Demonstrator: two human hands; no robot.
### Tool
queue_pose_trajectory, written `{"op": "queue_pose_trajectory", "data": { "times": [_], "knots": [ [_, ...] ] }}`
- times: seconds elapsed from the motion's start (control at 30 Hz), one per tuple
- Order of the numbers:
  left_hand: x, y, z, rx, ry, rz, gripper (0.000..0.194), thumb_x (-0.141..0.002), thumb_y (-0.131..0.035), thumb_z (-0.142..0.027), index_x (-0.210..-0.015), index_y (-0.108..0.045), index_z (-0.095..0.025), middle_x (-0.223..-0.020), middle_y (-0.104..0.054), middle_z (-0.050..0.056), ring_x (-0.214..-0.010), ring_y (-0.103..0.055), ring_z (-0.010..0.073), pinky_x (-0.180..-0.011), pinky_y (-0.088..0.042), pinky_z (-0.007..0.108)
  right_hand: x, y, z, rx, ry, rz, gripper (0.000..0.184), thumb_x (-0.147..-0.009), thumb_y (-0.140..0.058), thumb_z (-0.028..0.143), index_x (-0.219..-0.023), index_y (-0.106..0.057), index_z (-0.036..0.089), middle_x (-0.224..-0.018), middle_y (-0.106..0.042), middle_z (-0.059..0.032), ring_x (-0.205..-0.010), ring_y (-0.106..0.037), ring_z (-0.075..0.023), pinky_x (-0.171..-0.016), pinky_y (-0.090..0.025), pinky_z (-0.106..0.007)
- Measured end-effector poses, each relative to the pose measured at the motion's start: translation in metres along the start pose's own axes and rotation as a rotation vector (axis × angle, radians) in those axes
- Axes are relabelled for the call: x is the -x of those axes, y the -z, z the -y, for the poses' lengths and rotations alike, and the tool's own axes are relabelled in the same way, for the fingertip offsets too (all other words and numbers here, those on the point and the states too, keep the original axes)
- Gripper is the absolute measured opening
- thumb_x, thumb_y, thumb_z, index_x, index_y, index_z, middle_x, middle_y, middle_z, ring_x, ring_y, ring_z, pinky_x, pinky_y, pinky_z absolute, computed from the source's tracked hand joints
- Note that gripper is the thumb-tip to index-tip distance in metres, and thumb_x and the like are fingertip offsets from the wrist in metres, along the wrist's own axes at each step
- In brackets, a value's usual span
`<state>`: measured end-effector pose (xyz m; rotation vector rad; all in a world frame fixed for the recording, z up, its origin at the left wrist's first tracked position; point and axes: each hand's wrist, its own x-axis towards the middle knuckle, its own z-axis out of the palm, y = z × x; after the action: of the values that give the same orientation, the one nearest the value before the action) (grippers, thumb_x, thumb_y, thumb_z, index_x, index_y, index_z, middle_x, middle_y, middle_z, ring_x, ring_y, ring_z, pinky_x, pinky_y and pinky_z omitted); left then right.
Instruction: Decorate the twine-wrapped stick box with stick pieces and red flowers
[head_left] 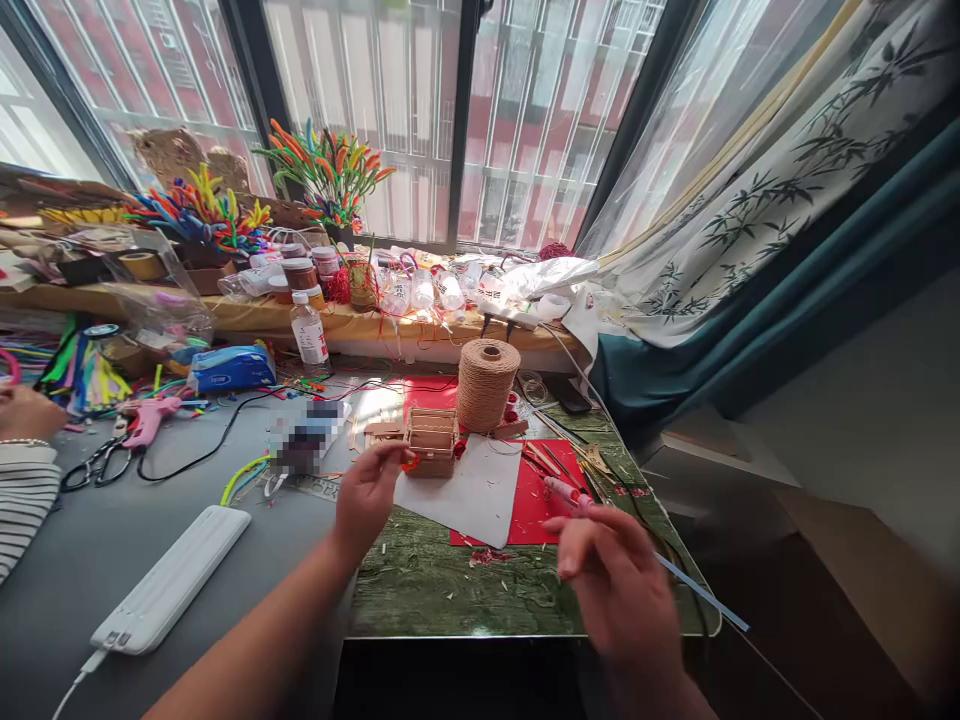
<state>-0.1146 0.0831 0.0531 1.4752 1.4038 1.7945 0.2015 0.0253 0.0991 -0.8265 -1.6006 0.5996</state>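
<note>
My left hand (369, 492) is closed in a pinch at the left side of a small box-like model of brown wooden sticks (433, 440). At its fingertips shows a small orange-red piece (409, 463), too small to name. My right hand (619, 580) hovers over the table's right side, fingers loosely bent and apart, slightly blurred. Just beyond its fingers lies a pink tool-like object (562, 490), partly hidden by the hand, on red paper (529, 520). White paper (480, 490) lies under the model. Right behind the model stands a large spool of brown twine (487, 385).
At left are a white power bank (172, 580), a pink glue gun (152, 420), scissors (97, 462) and a blue packet (232, 368). A co-worker's striped sleeve (26, 500) enters there. A bottle (310, 335) stands by the cluttered sill. Thin sticks (559, 460) lie at right.
</note>
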Motion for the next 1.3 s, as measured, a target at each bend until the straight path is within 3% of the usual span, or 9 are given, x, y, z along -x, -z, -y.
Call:
{"op": "queue_pose_trajectory", "data": {
  "times": [0.03, 0.13, 0.2, 0.27, 0.4, 0.53, 0.8, 1.3],
  "knots": [
    [-0.015, 0.001, 0.006, -0.022, -0.01, -0.079, 0.02, -0.1, -0.058, -0.035, -0.107, -0.072, -0.022, -0.099, -0.075, 0.006, -0.094, -0.071, 0.021, -0.092, -0.055, 0.037, 0.001, -0.019, -0.007, -0.008, -0.031, 0.077, 0.037, -0.105, -0.046, 0.028, -0.14, -0.059, 0.03, -0.077, -0.069, -0.0026, -0.06, -0.065, -0.021, -0.071, -0.063, -0.048],
    [-0.037, 0.002, 0.026, -0.112, -0.077, -0.184, 0.021, -0.1, -0.057, -0.036, -0.109, -0.068, -0.021, -0.109, -0.072, 0.008, -0.105, -0.068, 0.0233, -0.1, -0.053, 0.042, -0.002, -0.073, -0.04, -0.011, -0.086, 0.259, 0.025, -0.099, -0.057, 0.025, -0.12, -0.071, 0.025, -0.108, -0.073, -0.0107, -0.093, -0.071, -0.0252, -0.085, -0.061, -0.044],
    [-0.036, 0.003, 0.04, -0.137, -0.131, -0.123, 0.024, -0.1, -0.056, -0.036, -0.119, -0.064, -0.022, -0.121, -0.068, 0.01, -0.116, -0.065, 0.0255, -0.104, -0.052, 0.045, -0.01, -0.095, -0.064, 0.025, -0.172, 0.159, 0.022, -0.096, -0.062, 0.024, -0.116, -0.07, 0.023, -0.104, -0.071, -0.0099, -0.088, -0.07, -0.0235, -0.079, -0.062, -0.04],
    [-0.028, 0.002, 0.052, -0.137, -0.168, -0.018, 0.034, -0.099, -0.058, -0.036, -0.13, -0.058, -0.024, -0.135, -0.062, 0.012, -0.126, -0.06, 0.0275, -0.109, -0.049, 0.048, -0.024, -0.106, -0.084, 0.028, -0.247, 0.041, 0.031, -0.094, -0.063, 0.025, -0.125, -0.064, 0.022, -0.109, -0.069, -0.0105, -0.087, -0.069, -0.0221, -0.075, -0.063, -0.038],
    [-0.018, 0.001, 0.072, -0.094, -0.149, 0.111, 0.052, -0.096, -0.062, -0.037, -0.144, -0.048, -0.026, -0.151, -0.051, 0.013, -0.138, -0.052, 0.0306, -0.118, -0.042, 0.054, -0.052, -0.118, -0.107, 0.126, -0.105, 0.121, 0.046, -0.089, -0.07, 0.022, -0.134, -0.06, 0.026, -0.125, -0.062, -0.01, -0.103, -0.065, -0.0239, -0.089, -0.061, -0.041],
    [-0.023, 0.001, 0.083, 0.014, -0.049, 0.178, 0.052, -0.098, -0.061, -0.037, -0.146, -0.046, -0.025, -0.148, -0.055, 0.015, -0.138, -0.054, 0.0302, -0.118, -0.041, 0.054, -0.063, -0.134, -0.115, 0.176, -0.039, 0.153, 0.04, -0.09, -0.071, 0.021, -0.129, -0.062, 0.027, -0.123, -0.063, -0.0093, -0.099, -0.066, -0.0234, -0.09, -0.06, -0.043],
    [-0.031, 0.008, 0.087, 0.144, 0.069, 0.157, 0.041, -0.097, -0.063, -0.038, -0.134, -0.052, -0.025, -0.141, -0.062, 0.015, -0.136, -0.058, 0.0305, -0.115, -0.044, 0.055, -0.068, -0.148, -0.114, 0.185, 0.06, 0.144, 0.018, -0.097, -0.062, 0.018, -0.111, -0.07, 0.025, -0.113, -0.068, -0.0093, -0.111, -0.064, -0.0257, -0.099, -0.055, -0.046],
    [-0.032, 0.009, 0.087, 0.083, 0.012, 0.172, 0.04, -0.099, -0.06, -0.038, -0.136, -0.055, -0.025, -0.136, -0.063, 0.014, -0.13, -0.061, 0.0279, -0.116, -0.045, 0.054, -0.074, -0.15, -0.109, 0.241, 0.046, 0.183, 0.022, -0.094, -0.062, 0.014, -0.111, -0.072, 0.022, -0.109, -0.068, -0.0099, -0.103, -0.065, -0.024, -0.091, -0.056, -0.04]
  ]
}}
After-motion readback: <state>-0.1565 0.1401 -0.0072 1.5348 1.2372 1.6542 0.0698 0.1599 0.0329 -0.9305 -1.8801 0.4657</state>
